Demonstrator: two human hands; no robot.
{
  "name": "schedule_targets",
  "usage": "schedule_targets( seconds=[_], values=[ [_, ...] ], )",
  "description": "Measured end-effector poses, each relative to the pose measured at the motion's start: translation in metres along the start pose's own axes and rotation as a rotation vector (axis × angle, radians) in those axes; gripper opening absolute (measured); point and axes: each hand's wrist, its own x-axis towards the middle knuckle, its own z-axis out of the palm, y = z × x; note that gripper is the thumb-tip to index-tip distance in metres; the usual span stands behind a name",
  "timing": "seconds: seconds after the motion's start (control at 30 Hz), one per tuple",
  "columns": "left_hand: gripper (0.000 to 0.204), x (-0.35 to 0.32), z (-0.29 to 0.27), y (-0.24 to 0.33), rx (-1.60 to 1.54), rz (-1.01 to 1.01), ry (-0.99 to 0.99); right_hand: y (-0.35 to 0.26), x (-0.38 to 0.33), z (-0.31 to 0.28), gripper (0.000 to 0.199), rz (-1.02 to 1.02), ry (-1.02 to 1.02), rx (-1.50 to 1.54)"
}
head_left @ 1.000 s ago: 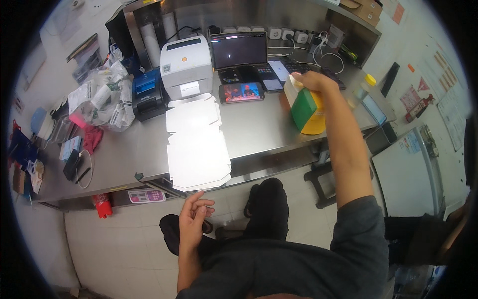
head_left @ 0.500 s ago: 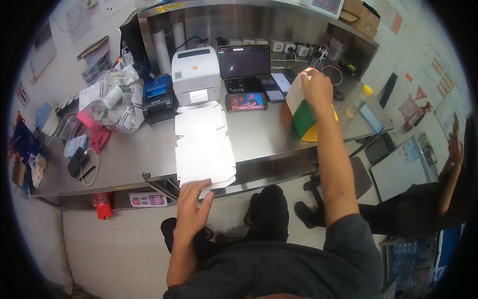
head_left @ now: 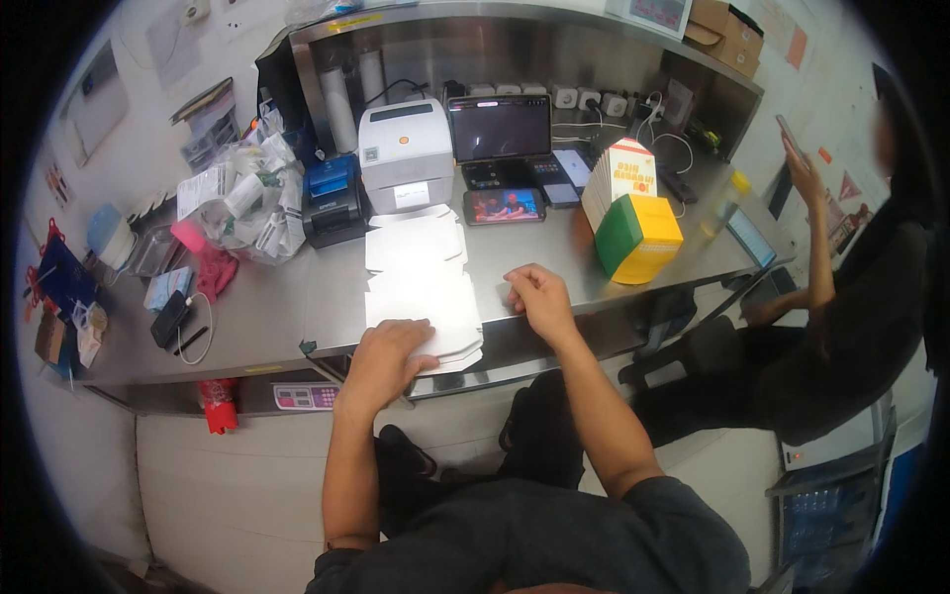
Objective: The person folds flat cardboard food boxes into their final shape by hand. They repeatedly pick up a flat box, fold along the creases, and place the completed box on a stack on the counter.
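My left hand [head_left: 381, 364] lies over the near left corner of a stack of flat white die-cut carton blanks [head_left: 421, 272]. Its fingers rest on the top sheet, and the thumb is apart at the near edge. Just right of the stack, above the table's front edge, is my right hand [head_left: 542, 305]. Its fingers are curled in toward the thumb, and nothing shows in them. Farther right stands a row of nested folded cartons [head_left: 635, 233], white with red and yellow print, the nearest with green and yellow sides.
Behind the blanks are a white label printer [head_left: 408, 153], a dark tablet [head_left: 500, 129] and a phone playing video [head_left: 505, 206]. A clear bag of waste [head_left: 247, 203] sits left, beside a black device [head_left: 334, 208]. At right, a seated person [head_left: 841, 307] holds up a phone.
My right hand has let go of the folded cartons and come back toward me, beside the blanks. My left hand has moved onto the stack. The person at right has shifted further into view.
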Motion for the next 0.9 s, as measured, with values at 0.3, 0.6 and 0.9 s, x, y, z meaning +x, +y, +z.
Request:
schedule_targets(
  seconds=[0.3, 0.6, 0.9],
  values=[
    [0.009, 0.009, 0.002, 0.014, 0.08, -0.163, 0.441, 0.007, -0.005, -0.004, 0.022, -0.064, -0.032, -0.007],
    [0.012, -0.027, 0.013, 0.025, -0.379, -0.33, 1.056, 0.015, -0.008, 0.002, 0.025, -0.14, 0.016, -0.123],
    [0.02, -0.055, 0.04, 0.058, -0.106, -0.07, 0.636, -0.019, -0.072, 0.058, 0.037, -0.094, -0.272, 0.239]
  ],
)
